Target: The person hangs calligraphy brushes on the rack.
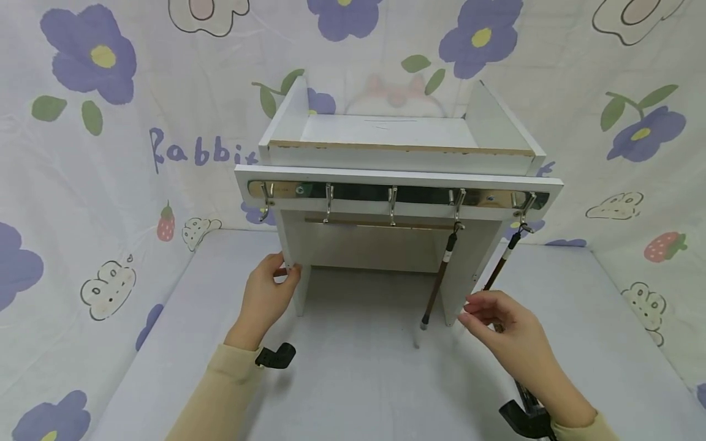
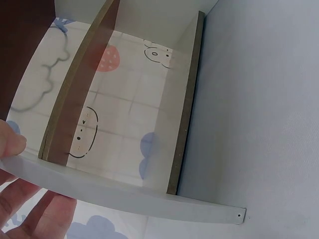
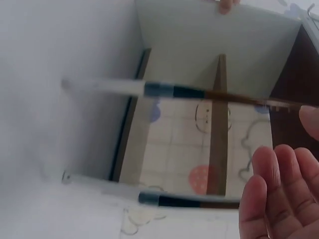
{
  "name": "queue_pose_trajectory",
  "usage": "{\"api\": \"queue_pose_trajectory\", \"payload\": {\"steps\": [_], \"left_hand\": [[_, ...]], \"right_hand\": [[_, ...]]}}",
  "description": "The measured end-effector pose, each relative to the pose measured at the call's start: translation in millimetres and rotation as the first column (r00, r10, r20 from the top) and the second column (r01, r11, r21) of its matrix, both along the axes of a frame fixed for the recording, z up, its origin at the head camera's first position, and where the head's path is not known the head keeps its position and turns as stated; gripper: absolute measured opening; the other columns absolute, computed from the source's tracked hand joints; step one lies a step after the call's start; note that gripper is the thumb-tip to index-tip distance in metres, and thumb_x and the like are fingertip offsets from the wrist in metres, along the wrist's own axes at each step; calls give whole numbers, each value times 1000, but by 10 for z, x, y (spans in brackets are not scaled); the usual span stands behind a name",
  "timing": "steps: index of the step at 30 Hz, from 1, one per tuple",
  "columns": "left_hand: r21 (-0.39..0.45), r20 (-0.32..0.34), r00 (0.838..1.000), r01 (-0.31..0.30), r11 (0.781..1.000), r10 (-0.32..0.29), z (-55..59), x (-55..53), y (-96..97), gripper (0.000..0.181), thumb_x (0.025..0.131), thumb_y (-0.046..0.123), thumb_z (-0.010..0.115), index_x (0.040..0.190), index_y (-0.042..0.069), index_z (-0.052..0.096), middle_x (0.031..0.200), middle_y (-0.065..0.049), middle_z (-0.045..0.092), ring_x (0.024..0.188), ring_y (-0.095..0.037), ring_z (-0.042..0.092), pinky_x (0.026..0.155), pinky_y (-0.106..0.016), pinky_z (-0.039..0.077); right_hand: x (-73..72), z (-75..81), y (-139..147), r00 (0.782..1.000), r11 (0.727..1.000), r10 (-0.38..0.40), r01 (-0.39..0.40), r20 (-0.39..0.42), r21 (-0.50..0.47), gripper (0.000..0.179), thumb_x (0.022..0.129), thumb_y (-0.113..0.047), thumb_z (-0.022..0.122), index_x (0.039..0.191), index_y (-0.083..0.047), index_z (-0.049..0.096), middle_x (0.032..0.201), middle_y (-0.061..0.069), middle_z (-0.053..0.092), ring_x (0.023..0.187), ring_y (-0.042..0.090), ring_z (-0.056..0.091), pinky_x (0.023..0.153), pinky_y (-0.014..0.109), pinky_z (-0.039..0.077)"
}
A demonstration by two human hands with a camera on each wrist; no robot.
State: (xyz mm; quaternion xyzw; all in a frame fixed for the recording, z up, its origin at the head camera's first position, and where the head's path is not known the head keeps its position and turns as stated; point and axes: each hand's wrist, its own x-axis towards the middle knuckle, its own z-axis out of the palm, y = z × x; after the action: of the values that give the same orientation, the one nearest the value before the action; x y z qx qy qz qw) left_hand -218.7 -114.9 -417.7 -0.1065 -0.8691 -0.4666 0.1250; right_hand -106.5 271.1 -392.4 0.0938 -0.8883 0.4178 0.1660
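Observation:
A white wooden rack (image 1: 401,160) stands on the white cloth, with a metal strip of hooks (image 1: 392,195) along its front. My left hand (image 1: 267,297) grips the edge of the rack's left side panel (image 2: 109,181), thumb inside and fingers outside. From the two rightmost hooks hang brushes with brown handles, dark ends and clear caps: the left brush (image 1: 438,283) and the right brush (image 1: 501,264). Beside the right brush, my right hand (image 1: 510,334) has its fingers (image 3: 271,172) extended, thumb apart from them, overlapping the brush's handle. The right brush's lower part is mostly hidden behind that hand.
An open tray-like top shelf (image 1: 386,130) sits above the hook strip. Three hooks on the left carry nothing. A patterned cloth (image 1: 187,98) with flowers and rabbits hangs behind and at the sides. White cloth (image 1: 353,380) covers the surface in front.

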Motion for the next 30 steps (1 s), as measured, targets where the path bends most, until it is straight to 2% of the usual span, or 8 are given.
{"api": "queue_pose_trajectory", "payload": {"steps": [9, 14, 18, 24, 27, 30], "left_hand": [[-8, -1, 1000, -7, 1000, 7, -8, -7, -2, 32, 97, 28, 57, 126, 14, 63, 122, -3, 59, 105, -26, 60, 78, -40, 57], [-6, 5, 1000, -7, 1000, 7, -12, -11, -1, 33, 97, 28, 57, 127, 15, 63, 123, -3, 59, 105, -26, 60, 79, -40, 57], [-3, 9, 1000, -4, 1000, 5, -14, -8, -3, 34, 97, 28, 57, 128, 15, 62, 123, -2, 58, 106, -25, 60, 79, -40, 57], [-5, 15, 1000, -8, 1000, 8, -19, -9, -7, 34, 97, 29, 57, 129, 16, 61, 122, -1, 58, 107, -25, 60, 79, -39, 57], [-3, 21, 1000, -9, 1000, 9, -18, -8, -6, 34, 97, 29, 57, 129, 16, 61, 123, -1, 58, 107, -24, 59, 79, -38, 57], [-3, 28, 1000, -10, 1000, 10, -19, -8, -1, 35, 97, 29, 57, 130, 16, 61, 124, -2, 58, 108, -25, 59, 79, -38, 57]], "right_hand": [[59, -116, 266, 999, 998, -39, 37, 32, 49, 23, 86, -19, 75, 106, -14, 64, 92, -3, 67, 80, 6, 62, 67, 16, 51], [96, -200, 429, 993, 998, -55, 51, 101, 33, 25, 87, -20, 74, 108, -11, 65, 95, 2, 67, 80, 7, 63, 66, 17, 52], [96, -278, 564, 980, 995, -96, 91, 174, 37, 29, 88, -25, 73, 110, -8, 64, 95, 5, 68, 80, 7, 64, 66, 18, 53], [89, -417, 762, 952, 988, -156, 146, 263, 57, 39, 89, -36, 70, 112, -6, 63, 97, 7, 68, 82, 5, 64, 66, 18, 52], [85, -487, 843, 922, 981, -196, 183, 333, 71, 50, 88, -45, 68, 116, -4, 62, 100, 8, 68, 86, 9, 63, 66, 20, 52], [80, -556, 916, 881, 972, -236, 218, 411, 90, 63, 86, -53, 66, 122, -1, 59, 103, 9, 67, 92, 17, 62, 66, 22, 52]]}}
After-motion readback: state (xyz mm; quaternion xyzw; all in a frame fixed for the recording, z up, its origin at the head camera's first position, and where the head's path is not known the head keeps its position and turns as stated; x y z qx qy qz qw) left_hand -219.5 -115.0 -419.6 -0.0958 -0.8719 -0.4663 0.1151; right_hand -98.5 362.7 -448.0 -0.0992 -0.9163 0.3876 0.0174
